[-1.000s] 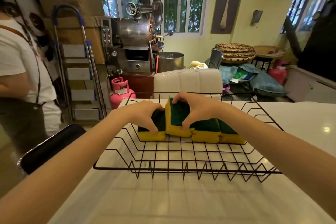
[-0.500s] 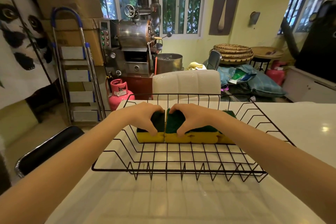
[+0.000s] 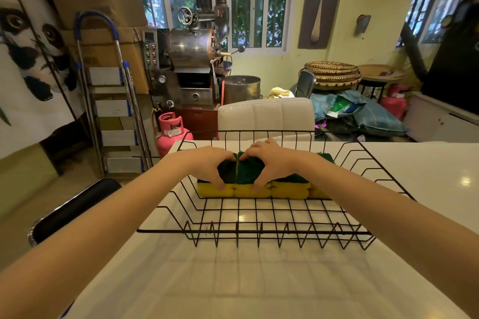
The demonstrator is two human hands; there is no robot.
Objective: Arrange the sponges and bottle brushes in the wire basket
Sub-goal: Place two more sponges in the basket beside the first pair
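Toward the far wall of the black wire basket (image 3: 259,233): row of yellow sponges (image 3: 289,189) with dark green scrub tops, lying flat on the basket floor, touching side by side. Left hand (image 3: 207,163) draped over the leftmost sponge (image 3: 226,173), fingers curled down over its far edge, thumb pressed on its yellow front. Right hand (image 3: 272,160) same pose on the second sponge (image 3: 247,172), just beside it, thumb on the yellow front. Fingertips of both hands nearly meeting above the seam. Basket sitting on a glossy white table (image 3: 259,280). No bottle brushes visible. Beyond the basket's far side: white padded chair back (image 3: 264,116).
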